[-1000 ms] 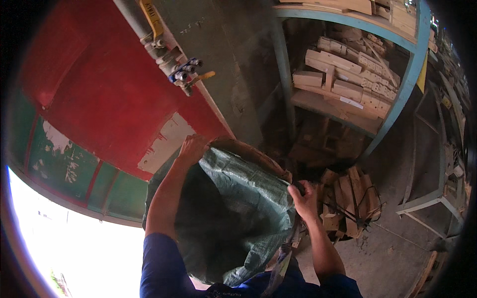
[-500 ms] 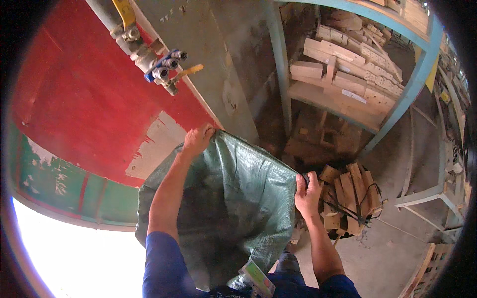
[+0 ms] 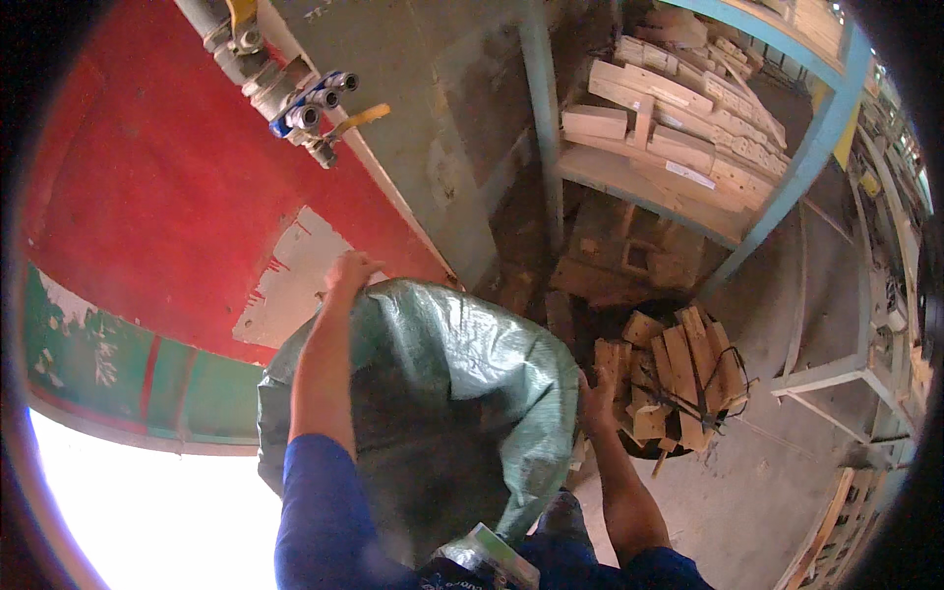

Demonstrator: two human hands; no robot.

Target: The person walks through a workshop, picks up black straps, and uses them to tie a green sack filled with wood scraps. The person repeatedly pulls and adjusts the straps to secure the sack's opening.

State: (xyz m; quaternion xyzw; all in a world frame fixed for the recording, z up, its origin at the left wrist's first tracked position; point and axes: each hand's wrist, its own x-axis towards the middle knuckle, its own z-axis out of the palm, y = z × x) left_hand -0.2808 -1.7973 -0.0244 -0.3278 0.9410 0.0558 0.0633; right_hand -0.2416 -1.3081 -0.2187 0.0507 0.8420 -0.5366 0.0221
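A large green woven plastic sack point(image 3: 462, 344) hangs in front of me with its dark mouth facing up toward me. My left hand point(image 3: 349, 273) is closed on its far left rim, close to the red wall. At the sack's right edge my right hand point(image 3: 598, 401) grips the side, its fingers partly hidden and a little blurred. Between the hands the rim bulges outward in a rounded fold. The bottom of the sack is out of sight.
Just right of my right hand stands a dark round container of wood offcuts point(image 3: 678, 374). A blue-framed rack point(image 3: 767, 211) holds stacked wood pieces. Pipe valves point(image 3: 305, 108) jut out beside the red wall point(image 3: 177, 187). A wooden pallet point(image 3: 836, 521) lies at lower right.
The sack's far rim has gone from a taut straight edge to a rounded, slackened fold. My left hand has shifted left, and my right hand has moved down slightly along the side.
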